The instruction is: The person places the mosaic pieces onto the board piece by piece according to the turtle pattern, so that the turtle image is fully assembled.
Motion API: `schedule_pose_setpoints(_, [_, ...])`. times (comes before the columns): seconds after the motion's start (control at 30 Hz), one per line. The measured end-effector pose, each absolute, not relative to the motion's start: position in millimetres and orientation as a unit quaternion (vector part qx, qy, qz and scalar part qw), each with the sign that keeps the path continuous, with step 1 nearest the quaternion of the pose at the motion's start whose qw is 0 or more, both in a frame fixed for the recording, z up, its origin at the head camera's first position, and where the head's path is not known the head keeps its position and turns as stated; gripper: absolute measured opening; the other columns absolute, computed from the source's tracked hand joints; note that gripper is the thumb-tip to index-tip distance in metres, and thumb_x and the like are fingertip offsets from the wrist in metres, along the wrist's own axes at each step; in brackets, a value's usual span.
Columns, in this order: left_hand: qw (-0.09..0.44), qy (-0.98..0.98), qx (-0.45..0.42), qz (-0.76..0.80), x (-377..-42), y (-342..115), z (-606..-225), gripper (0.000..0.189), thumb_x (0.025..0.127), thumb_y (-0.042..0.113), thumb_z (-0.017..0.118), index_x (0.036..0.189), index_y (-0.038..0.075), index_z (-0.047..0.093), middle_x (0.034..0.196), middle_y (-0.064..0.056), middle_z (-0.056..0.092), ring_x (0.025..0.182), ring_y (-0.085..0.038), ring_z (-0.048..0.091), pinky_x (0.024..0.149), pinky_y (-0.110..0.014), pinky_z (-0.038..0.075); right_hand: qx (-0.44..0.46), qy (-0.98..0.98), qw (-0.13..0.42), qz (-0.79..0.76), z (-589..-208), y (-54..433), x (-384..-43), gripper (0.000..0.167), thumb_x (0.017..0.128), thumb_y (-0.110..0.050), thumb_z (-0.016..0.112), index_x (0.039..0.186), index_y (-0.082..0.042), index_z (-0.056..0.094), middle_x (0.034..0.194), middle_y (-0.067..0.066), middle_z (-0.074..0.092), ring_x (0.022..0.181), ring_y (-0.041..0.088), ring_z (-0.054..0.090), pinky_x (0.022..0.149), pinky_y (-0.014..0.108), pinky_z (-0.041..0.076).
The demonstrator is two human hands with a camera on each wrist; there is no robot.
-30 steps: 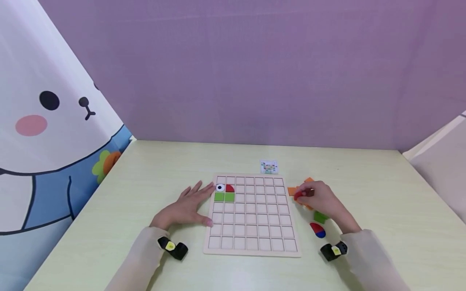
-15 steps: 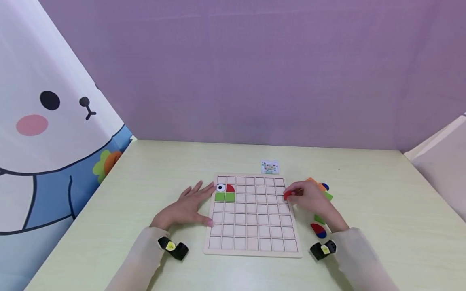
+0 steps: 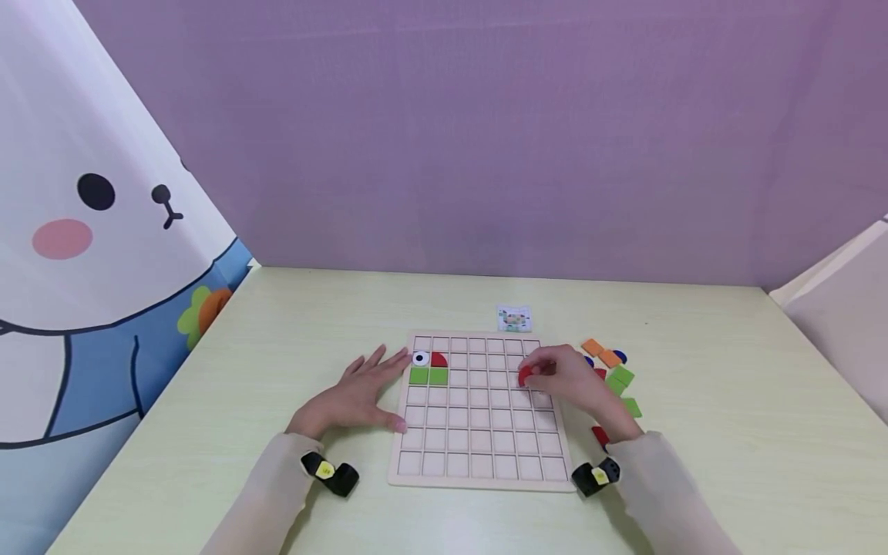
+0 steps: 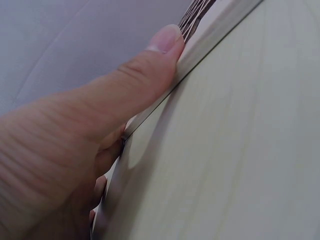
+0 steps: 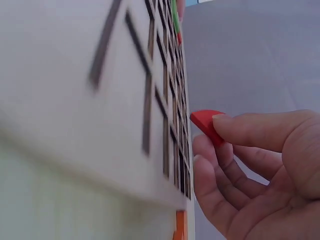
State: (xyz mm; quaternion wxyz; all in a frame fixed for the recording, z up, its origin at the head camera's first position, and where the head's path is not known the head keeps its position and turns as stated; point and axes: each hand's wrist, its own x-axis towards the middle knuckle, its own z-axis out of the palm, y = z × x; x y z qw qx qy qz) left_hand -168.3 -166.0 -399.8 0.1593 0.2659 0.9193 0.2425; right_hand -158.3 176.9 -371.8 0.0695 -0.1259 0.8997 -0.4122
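Observation:
A pale wooden grid board (image 3: pixel 479 462) lies flat on the table. In its top-left cells sit a white eye tile (image 3: pixel 419 358), a red quarter-round tile (image 3: pixel 438 359) and two green squares (image 3: pixel 428 376). My left hand (image 3: pixel 361 393) lies flat beside the board's left edge, thumb (image 4: pixel 135 75) pressed against that edge. My right hand (image 3: pixel 569 381) hovers over the board's right side and pinches a small red piece (image 3: pixel 524 375), whose curved red edge (image 5: pixel 206 124) shows between thumb and fingers in the right wrist view.
Loose pieces lie right of the board: orange squares (image 3: pixel 600 352), green squares (image 3: pixel 622 378), a blue round piece (image 3: pixel 620 356) and a red piece (image 3: pixel 600 435). A small picture card (image 3: pixel 513 317) lies behind the board. A purple backdrop stands at the table's far edge.
My right hand has carried the red piece leftward from the loose pile to above the board's right columns. The left hand has stayed still.

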Motion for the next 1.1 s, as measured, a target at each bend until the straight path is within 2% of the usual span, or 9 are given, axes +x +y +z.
schedule_pose_setpoints(0.27, [0.160, 0.918, 0.267, 0.246, -168, -166, -399, 0.110, 0.069, 0.060, 0.075, 0.153, 0.014, 0.020, 0.161, -0.004, 0.015, 0.148, -0.035, -0.005, 0.116, -0.059, -0.002, -0.156, 0.894, 0.057, -0.416, -370, 162, -161, 0.009, 0.082, 0.000, 0.070, 0.088, -0.005, 0.065, 0.081, 0.004, 0.062, 0.076, 0.016, 0.054, 0.071, 0.020, 0.048])
schedule_pose_setpoints(0.63, [0.158, 0.919, 0.268, 0.242, -168, -166, -400, 0.110, 0.070, 0.059, 0.074, 0.153, 0.015, 0.019, 0.161, -0.003, 0.014, 0.148, -0.035, -0.005, 0.117, -0.059, -0.001, -0.167, 0.891, 0.082, -0.414, -365, 131, -165, 0.010, 0.082, -0.002, 0.071, 0.089, -0.007, 0.065, 0.083, 0.004, 0.063, 0.078, 0.015, 0.054, 0.077, 0.027, 0.051])
schedule_pose_setpoints(0.9, [0.156, 0.918, 0.274, 0.239, -167, -164, -399, 0.109, 0.070, 0.059, 0.074, 0.153, 0.016, 0.019, 0.161, -0.002, 0.014, 0.148, -0.035, -0.004, 0.117, -0.059, 0.000, -0.167, 0.881, 0.090, -0.434, -368, 118, -165, 0.014, 0.079, 0.003, 0.071, 0.087, -0.007, 0.063, 0.080, 0.003, 0.061, 0.076, 0.015, 0.054, 0.072, 0.026, 0.050])
schedule_pose_setpoints(1.1, [0.158, 0.920, 0.272, 0.236, -166, -164, -399, 0.109, 0.070, 0.059, 0.074, 0.153, 0.016, 0.019, 0.161, -0.002, 0.014, 0.148, -0.035, -0.004, 0.117, -0.058, 0.000, -0.191, 0.878, 0.093, -0.428, -367, 109, -163, 0.012, 0.080, 0.003, 0.068, 0.089, -0.005, 0.068, 0.080, 0.003, 0.062, 0.076, 0.015, 0.054, 0.074, 0.025, 0.050])
